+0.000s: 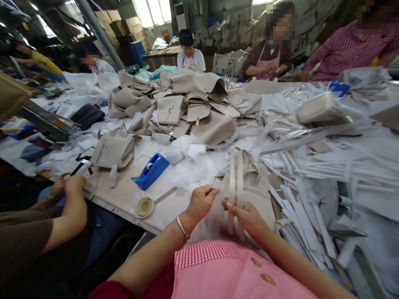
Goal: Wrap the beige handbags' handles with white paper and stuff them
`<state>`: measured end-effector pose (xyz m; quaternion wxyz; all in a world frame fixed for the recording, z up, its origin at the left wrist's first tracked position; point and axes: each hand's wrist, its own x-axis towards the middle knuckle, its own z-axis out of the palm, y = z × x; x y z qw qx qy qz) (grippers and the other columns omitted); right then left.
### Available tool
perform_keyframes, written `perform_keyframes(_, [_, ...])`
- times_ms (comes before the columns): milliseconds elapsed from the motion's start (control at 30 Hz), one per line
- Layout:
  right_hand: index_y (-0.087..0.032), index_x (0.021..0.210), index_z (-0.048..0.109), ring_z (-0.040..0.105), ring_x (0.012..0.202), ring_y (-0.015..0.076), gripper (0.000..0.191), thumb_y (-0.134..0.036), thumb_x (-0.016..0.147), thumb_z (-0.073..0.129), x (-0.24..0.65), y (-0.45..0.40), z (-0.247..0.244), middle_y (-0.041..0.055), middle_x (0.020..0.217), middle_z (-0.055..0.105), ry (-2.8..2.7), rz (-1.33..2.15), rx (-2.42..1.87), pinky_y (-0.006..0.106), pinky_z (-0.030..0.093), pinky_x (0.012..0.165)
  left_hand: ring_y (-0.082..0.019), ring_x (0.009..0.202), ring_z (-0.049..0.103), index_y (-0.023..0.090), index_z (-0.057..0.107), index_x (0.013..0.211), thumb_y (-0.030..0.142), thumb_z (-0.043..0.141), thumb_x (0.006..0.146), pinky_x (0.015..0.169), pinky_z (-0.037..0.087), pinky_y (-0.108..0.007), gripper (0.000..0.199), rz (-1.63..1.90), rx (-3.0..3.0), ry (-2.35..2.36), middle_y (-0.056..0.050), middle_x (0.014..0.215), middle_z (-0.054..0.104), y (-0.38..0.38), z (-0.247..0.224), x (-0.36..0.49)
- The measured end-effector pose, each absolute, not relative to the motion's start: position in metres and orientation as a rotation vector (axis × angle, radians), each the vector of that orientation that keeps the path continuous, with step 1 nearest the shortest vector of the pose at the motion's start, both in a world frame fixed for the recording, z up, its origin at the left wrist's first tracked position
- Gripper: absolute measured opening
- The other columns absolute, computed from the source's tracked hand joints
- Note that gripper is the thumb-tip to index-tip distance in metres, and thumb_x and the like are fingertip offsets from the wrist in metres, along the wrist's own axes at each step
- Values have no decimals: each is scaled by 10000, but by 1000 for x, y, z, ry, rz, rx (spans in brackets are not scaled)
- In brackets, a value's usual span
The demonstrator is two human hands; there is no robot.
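My right hand (pixel 247 218) is closed around a pair of long, pale beige straps (pixel 239 178), pinched between thumb and fingers. The straps stand up in front of a beige bag (pixel 260 199) lying on the table close to me. To the left, my left hand (pixel 201 202) is closed with thumb and forefinger pressed together. Thin translucent white sheeting (pixel 215 222) lies just beside its fingertips, and whether the fingers grip it cannot be made out.
A blue tape dispenser (pixel 151 171) and a round dish (pixel 145 207) sit to the left. Beige bags (pixel 187 104) are heaped ahead; white paper strips (pixel 304 220) cover the right. A co-worker's hands (pixel 70 185) are at far left, beside another beige bag (pixel 114 150).
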<state>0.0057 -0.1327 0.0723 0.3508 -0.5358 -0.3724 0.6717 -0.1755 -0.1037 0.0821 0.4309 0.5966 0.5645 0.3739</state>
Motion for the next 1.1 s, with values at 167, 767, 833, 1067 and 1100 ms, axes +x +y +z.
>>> perform_keyframes(167, [-126,875,770,556,544,121,456,-550,710,757,41,-111,93,32,622,647,-916,1640,-1407,239,460,520,-160,765,650,167,746,806,308,651,838,738,498,-256,173,938,1483,1417,-34,817,737,-103,80,-182])
perform_keyframes(767, [-103,855,747,654,527,175,360,-398,668,835,38,-85,134,74,641,703,-887,1412,-1218,222,502,354,-168,789,683,183,773,787,230,708,799,787,522,-260,80,983,1497,1298,-39,841,758,-107,95,-168])
perform_keyframes(833, [-106,848,749,659,537,175,350,-392,668,836,39,-85,134,73,647,705,-874,1410,-1206,230,522,380,-172,788,684,181,775,796,239,707,801,785,520,-262,90,964,1510,1302,-44,845,760,-107,96,-168])
perform_keyframes(1067, [-119,834,747,658,544,169,321,-382,673,834,42,-81,131,66,649,701,-887,1428,-1169,233,526,410,-176,784,681,176,778,819,276,709,808,764,510,-259,123,935,1546,1269,-55,856,759,-106,94,-168])
perform_keyframes(1100, [-119,836,746,654,544,169,324,-387,674,832,42,-80,131,66,645,699,-893,1431,-1172,233,520,406,-176,791,680,176,779,831,282,706,813,764,508,-257,130,931,1550,1257,-55,862,758,-106,93,-168])
